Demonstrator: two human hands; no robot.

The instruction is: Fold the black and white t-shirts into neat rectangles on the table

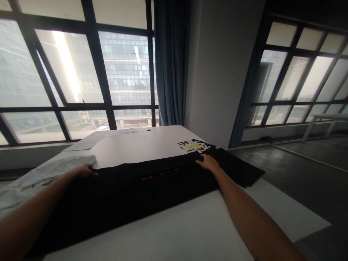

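A black T-shirt [141, 199] with small pink marks lies spread across the white table [168, 232], its long side running left to right. My left hand [87, 171] is closed on its far edge at the left. At the right, my right hand [208, 163] pinches the same far edge, thumb and fingers together. Just beyond my right hand shows a white and yellow print [193, 145] on black cloth. More black cloth [241, 166] extends to the right past that hand; I cannot tell whether it belongs to the same shirt.
Crumpled pale cloth [62, 168] lies on the left, by my left forearm. Paper sheets [92, 139] rest at the table's far left. A blue curtain [172, 65], a pillar [220, 72] and windows stand behind. Another white table [328, 117] is far right.
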